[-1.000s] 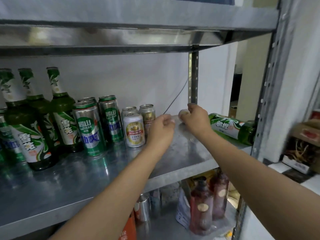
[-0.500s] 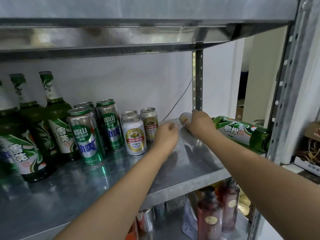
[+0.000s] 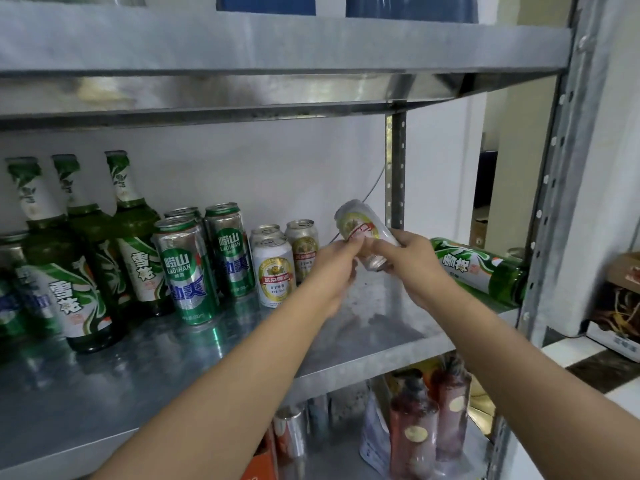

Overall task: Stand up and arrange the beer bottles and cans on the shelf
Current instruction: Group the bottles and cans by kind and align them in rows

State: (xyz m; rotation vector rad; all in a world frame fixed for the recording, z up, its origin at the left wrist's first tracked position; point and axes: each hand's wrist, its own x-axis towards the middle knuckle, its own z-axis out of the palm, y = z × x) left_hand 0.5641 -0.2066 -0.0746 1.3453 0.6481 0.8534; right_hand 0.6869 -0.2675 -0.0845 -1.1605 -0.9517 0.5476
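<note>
Hands meet above the metal shelf (image 3: 398,327): the left hand (image 3: 334,268) and right hand (image 3: 407,259) both pinch a white can (image 3: 363,225), tilted and lifted clear of the shelf. Upright cans (image 3: 273,268) and green bottles (image 3: 135,237) stand to the left; one green bottle (image 3: 478,268) lies on its side at the right.

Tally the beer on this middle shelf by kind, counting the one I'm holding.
Green bottles: 4, one lying
Tall green cans: 3
Short white cans: 4, with the held can between left hand and right hand
Blue-labelled can, cut off at left: 1
Total: 12
</note>
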